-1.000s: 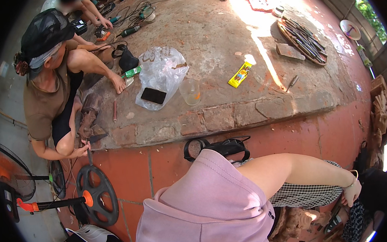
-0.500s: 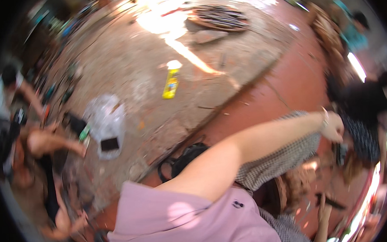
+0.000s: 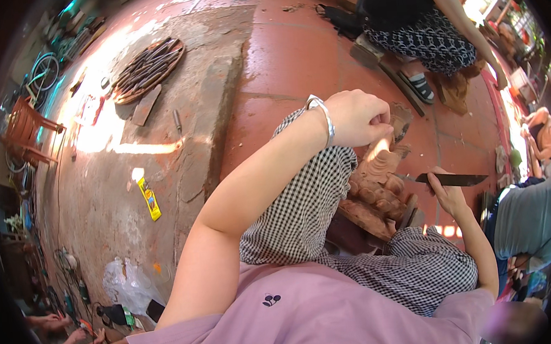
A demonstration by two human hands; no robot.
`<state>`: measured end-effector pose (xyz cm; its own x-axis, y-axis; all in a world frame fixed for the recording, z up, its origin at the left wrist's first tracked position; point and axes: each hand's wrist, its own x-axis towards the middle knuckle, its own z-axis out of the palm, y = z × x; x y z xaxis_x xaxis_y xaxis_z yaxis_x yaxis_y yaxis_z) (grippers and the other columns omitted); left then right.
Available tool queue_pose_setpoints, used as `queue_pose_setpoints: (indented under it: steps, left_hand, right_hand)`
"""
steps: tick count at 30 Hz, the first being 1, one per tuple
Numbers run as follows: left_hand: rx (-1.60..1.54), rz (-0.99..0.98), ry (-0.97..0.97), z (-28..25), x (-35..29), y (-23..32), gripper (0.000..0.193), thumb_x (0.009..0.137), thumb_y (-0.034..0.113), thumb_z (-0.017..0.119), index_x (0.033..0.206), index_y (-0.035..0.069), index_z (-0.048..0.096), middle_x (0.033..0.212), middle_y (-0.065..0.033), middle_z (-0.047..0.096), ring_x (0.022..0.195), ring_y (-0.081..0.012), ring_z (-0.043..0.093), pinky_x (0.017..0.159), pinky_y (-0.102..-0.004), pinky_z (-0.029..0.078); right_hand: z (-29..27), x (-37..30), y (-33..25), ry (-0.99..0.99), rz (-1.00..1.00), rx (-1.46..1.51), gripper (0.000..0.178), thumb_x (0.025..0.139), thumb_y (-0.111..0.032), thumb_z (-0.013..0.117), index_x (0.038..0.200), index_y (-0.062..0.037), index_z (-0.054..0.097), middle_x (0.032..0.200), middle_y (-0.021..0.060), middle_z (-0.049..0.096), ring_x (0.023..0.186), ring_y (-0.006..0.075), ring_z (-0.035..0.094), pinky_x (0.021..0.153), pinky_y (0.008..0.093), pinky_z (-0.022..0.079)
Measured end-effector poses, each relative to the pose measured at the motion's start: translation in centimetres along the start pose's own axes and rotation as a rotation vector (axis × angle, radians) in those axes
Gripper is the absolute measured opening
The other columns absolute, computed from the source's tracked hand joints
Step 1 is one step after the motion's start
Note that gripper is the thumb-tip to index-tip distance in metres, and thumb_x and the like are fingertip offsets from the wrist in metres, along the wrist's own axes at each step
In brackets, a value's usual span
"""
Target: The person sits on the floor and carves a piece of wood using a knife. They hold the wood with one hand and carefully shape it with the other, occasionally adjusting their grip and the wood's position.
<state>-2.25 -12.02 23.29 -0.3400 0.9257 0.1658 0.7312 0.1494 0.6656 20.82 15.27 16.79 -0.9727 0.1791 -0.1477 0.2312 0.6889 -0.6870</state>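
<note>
My left hand [image 3: 357, 118], with a silver bangle on the wrist, is closed with its fingers curled. It is right at the upper end of a carved wooden piece [image 3: 384, 187]; whether it touches the wood or holds something small is hidden. The carving, brown with rounded, scroll-like relief, stands between my knees. To its right, my right hand [image 3: 447, 196] grips a dark flat blade [image 3: 465, 178], which points right and is held apart from the carving.
A round basket of dark-handled tools [image 3: 149, 66] lies on the concrete slab [image 3: 180, 159], near a yellow packet [image 3: 149, 197] and a clear plastic bag [image 3: 127, 282]. Ahead right, a person in a patterned skirt [image 3: 419, 43] sits low. Other people are at both sides.
My view has swung toward the right. My left hand, earlier stretched out far to the right, is now at the top of the carving. My right hand still holds the dark blade.
</note>
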Motion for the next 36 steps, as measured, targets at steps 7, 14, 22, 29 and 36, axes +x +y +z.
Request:
queue_pose_setpoints:
  steps: [7,14,22,29,36]
  left_hand:
    - [0.270,0.172,-0.061,2.5,1.8,3.4,0.021,0.089,0.024,0.059,0.097,0.005,0.059,0.083,-0.0112,0.061,0.079,-0.0322,0.062,0.069,-0.0437,0.050]
    - [0.313,0.256,-0.556,2.0,5.3,3.2,0.024,0.089,0.026,0.061,0.101,0.006,0.057,0.086,-0.0130,0.062,0.081,-0.0322,0.064,0.069,-0.0435,0.051]
    - [0.406,0.485,-1.212,7.1,11.2,3.1,0.034,0.088,0.033,0.062,0.103,0.002,0.058,0.084,-0.0154,0.063,0.084,-0.0345,0.066,0.071,-0.0459,0.054]
    - [0.328,0.728,-1.466,15.3,14.3,2.7,0.041,0.082,0.029,0.065,0.111,0.001,0.059,0.115,-0.0191,0.061,0.107,-0.0351,0.061,0.088,-0.0454,0.051]
    - [-0.075,1.272,-1.182,21.3,11.7,-2.4,0.057,0.076,0.032,0.070,0.124,0.004,0.056,0.145,-0.0206,0.041,0.142,-0.0336,0.028,0.116,-0.0522,0.021]
  right_hand:
    - [-1.1,0.5,0.6,0.096,0.000,0.103,0.020,0.097,-0.016,0.053,0.094,0.0024,0.059,0.073,0.0105,0.056,0.061,0.0173,0.055,0.060,0.0334,0.045]
    - [-1.5,-0.9,2.6,0.171,0.128,0.277,0.021,0.099,-0.021,0.052,0.098,-0.0010,0.060,0.075,0.0066,0.060,0.068,0.0138,0.060,0.062,0.0305,0.049]
    - [-0.2,-2.2,6.7,0.226,0.229,0.402,0.026,0.101,-0.025,0.050,0.096,-0.0020,0.060,0.073,0.0046,0.062,0.069,0.0129,0.063,0.061,0.0291,0.050]
    - [-2.1,-0.6,7.2,0.084,0.146,0.349,0.025,0.099,-0.025,0.052,0.091,-0.0023,0.061,0.070,0.0048,0.062,0.063,0.0129,0.062,0.057,0.0297,0.050]
    - [0.1,1.3,7.9,0.213,0.157,0.594,0.026,0.100,-0.023,0.049,0.088,-0.0025,0.059,0.070,0.0040,0.062,0.061,0.0118,0.060,0.056,0.0280,0.049]
